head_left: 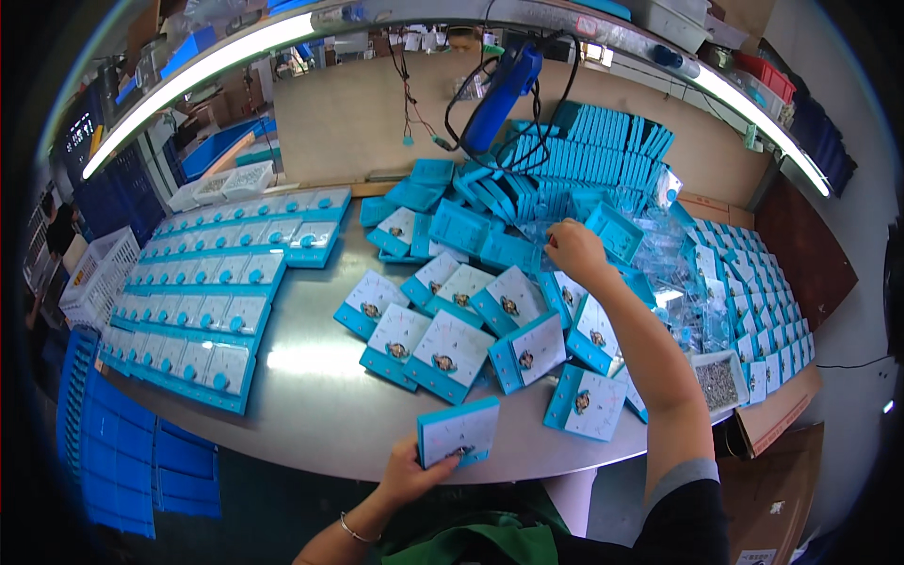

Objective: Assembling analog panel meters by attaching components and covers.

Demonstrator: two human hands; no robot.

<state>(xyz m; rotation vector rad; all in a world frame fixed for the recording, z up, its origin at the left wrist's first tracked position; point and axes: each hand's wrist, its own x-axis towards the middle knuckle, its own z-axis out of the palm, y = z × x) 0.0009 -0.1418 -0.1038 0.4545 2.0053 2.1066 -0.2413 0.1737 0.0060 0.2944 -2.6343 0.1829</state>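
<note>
My left hand (411,471) grips a flat teal box with a white face (459,435) by its lower edge, tilted up over the table's front edge. Stretched far forward, my right hand (576,252) has its fingers curled together at the edge of a heap of transparent plastic pieces (664,259). Whatever those fingers hold, if anything, is too small to make out. Between my arms lie several similar white-faced teal boxes (446,356), loosely scattered, each with a small metallic part on its face. Empty teal trays (460,227) are piled behind them.
Rows of finished-looking teal units with round knobs (226,276) cover the left of the metal table (311,363). More rows (753,301) stand right, beside a white bin of small metal parts (718,381). Stacked teal shells (593,155) fill the back. A blue power tool (506,99) hangs overhead.
</note>
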